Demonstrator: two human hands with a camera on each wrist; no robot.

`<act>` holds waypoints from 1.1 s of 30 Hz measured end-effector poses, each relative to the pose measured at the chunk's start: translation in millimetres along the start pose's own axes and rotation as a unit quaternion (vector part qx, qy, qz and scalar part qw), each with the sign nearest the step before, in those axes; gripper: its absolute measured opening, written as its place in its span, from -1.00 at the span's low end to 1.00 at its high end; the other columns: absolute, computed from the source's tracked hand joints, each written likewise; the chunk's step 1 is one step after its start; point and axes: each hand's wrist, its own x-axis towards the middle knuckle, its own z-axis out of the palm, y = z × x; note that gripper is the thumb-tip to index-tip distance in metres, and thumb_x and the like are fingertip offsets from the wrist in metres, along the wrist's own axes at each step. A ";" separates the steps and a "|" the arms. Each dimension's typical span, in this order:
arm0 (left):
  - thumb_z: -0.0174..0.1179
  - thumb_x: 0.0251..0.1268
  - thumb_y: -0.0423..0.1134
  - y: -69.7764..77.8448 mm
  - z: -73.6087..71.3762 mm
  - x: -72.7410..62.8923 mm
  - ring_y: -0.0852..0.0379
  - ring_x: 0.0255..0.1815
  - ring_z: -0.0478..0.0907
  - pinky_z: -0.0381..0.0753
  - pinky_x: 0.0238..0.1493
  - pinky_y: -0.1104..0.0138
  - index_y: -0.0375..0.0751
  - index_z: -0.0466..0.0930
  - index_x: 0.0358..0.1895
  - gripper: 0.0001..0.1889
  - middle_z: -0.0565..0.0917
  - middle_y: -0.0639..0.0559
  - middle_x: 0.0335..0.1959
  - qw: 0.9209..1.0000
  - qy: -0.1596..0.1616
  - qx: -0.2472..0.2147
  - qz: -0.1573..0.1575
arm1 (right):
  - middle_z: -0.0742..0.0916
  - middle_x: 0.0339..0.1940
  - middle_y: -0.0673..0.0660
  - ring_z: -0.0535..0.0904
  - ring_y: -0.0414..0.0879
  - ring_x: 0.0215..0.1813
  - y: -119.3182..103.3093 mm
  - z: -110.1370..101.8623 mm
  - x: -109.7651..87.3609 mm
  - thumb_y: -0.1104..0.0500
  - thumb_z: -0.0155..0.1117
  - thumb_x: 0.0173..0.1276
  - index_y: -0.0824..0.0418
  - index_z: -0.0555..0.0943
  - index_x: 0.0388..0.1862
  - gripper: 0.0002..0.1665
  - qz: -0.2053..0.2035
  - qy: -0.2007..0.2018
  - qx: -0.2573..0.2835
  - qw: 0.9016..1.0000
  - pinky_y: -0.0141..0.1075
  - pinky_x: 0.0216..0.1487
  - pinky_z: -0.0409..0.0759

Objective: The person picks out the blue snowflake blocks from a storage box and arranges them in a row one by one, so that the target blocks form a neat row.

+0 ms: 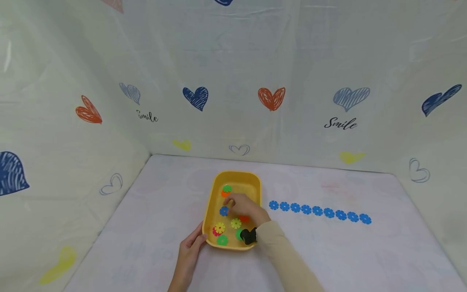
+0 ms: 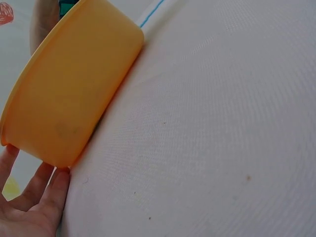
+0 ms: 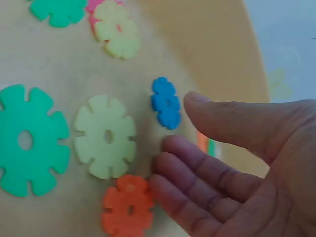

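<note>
My right hand [image 1: 242, 205] reaches down into a yellow tray [image 1: 233, 174]. In the right wrist view, its thumb [image 3: 212, 108] and curved fingers [image 3: 197, 173] stand apart, just beside a small blue flower-shaped plastic disc [image 3: 166, 103]; nothing is pinched between them. An orange disc [image 3: 127, 205] lies close to the fingertips. At the tray's near left corner, my left hand [image 1: 191, 247] touches the outer wall, with its fingertips against the plastic in the left wrist view. Pale yellow [image 3: 104, 136] and green [image 3: 29, 140] discs lie on the tray floor.
To the right of the tray, several blue flower discs [image 1: 317, 211] form a slanting row on the white table [image 1: 328, 251]. A white curtain [image 1: 233, 48] printed with hearts rises behind. A black device [image 1: 249, 236] sits on my right wrist.
</note>
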 end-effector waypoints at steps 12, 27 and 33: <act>0.08 0.31 -0.14 -0.2 -0.2 0.1 0.00 0.38 0.24 0.52 0.14 0.43 -0.22 0.35 0.29 -0.49 0.35 -0.06 0.33 1.000 0.004 -0.002 -0.002 | 0.68 -0.17 0.05 0.42 -0.11 -0.23 7.8 13.0 15.9 0.32 0.33 0.12 0.07 0.70 -0.09 -0.65 0.001 0.010 -0.019 1.000 -0.36 -0.17 0.49; 0.06 0.32 -0.15 -0.4 2.0 -1.7 -0.01 0.39 0.23 0.49 0.16 0.39 -0.21 0.34 0.30 -0.50 0.34 -0.07 0.34 1.000 0.002 0.003 -0.011 | 0.55 -0.46 0.04 0.41 -0.10 -0.37 9.1 14.1 16.8 0.34 0.37 0.07 0.12 0.63 -0.25 -0.75 -0.006 0.016 -0.042 0.999 -0.36 -0.32 0.47; 0.06 0.31 -0.14 -0.8 1.8 1.0 -0.01 0.39 0.23 0.49 0.17 0.39 -0.21 0.35 0.30 -0.50 0.35 -0.05 0.34 1.000 0.003 0.006 -0.008 | 0.56 -0.47 0.05 0.41 -0.11 -0.40 11.2 7.9 14.8 0.36 0.32 0.12 0.15 0.55 -0.33 -0.82 -0.027 0.031 -0.022 0.999 -0.40 -0.37 0.48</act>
